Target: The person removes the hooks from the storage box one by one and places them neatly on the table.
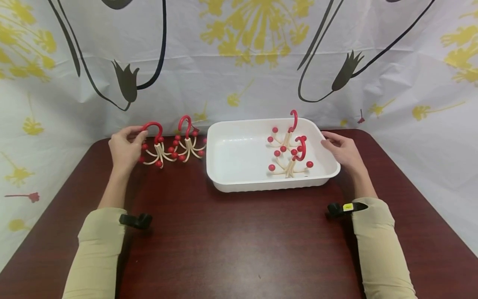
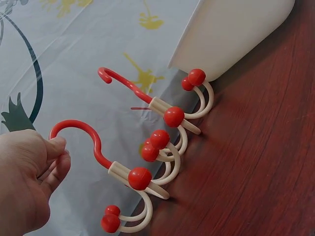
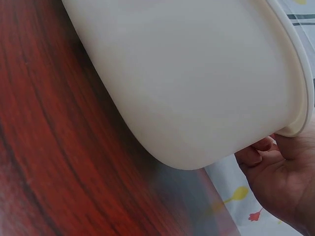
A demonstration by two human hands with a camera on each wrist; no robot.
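At the left, my left hand pinches the tip of the red hook on a cream hook rack, which has several curved arms ending in red balls. The left wrist view shows thumb and finger on that red hook. Just right of it, a matching hook rack stands on the table beside the white plastic tub. Two more such racks lie inside the tub's right half, a rear one and a front one. My right hand grips the tub's right rim, its fingers under the lip.
The dark red wooden table ends at the back against a white cloth printed with yellow and grey flowers. Black straps with small devices sit on the left cuff and right cuff.
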